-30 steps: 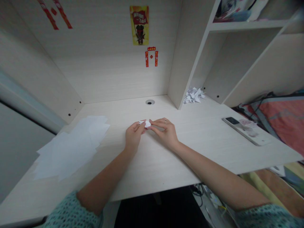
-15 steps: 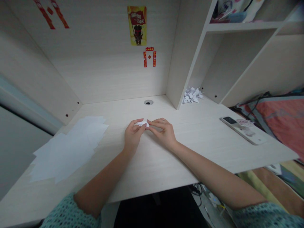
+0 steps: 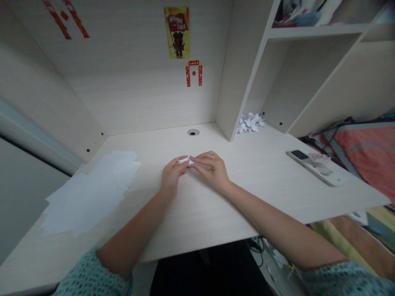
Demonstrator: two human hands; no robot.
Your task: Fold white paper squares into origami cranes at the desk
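A small piece of folded white paper [image 3: 184, 160] is held above the middle of the desk. My left hand [image 3: 171, 174] grips its left side, with the thumb across the front. From the right, my right hand [image 3: 215, 170] pinches the paper's edge between thumb and fingertips; a ring sits on one finger. The fingers partly cover the paper, so its full shape is hidden. Flat sheets of white paper [image 3: 92, 193] lie spread in an overlapping pile on the desk to the left of my hands.
Small folded paper pieces [image 3: 250, 123] are heaped in the lower shelf cubby at the back right. A phone [image 3: 314, 167] lies near the desk's right side. A round cable hole [image 3: 193, 132] is at the back. An upright shelf panel [image 3: 243, 74] stands right of centre.
The folded paper has tilted slightly between my fingers, and a small point now shows at its top. My hands have barely moved.
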